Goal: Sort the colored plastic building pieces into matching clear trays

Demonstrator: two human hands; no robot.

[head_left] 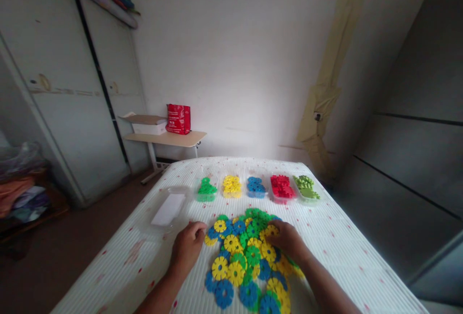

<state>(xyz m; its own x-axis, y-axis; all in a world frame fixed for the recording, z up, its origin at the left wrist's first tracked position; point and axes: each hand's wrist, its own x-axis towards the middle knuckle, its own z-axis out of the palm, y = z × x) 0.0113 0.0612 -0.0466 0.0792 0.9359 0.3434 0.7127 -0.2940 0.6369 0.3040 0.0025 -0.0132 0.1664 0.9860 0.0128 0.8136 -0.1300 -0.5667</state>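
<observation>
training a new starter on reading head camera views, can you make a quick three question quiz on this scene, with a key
1. Multiple choice: what colour are the pieces in the middle tub of the row of five?
a) green
b) blue
c) red

2. True or false: the right hand is at the pile of discs.

3. Fill in the blank: the bag on the side table is mainly ____ in colour.

Key: 1 b; 2 true; 3 red
</observation>
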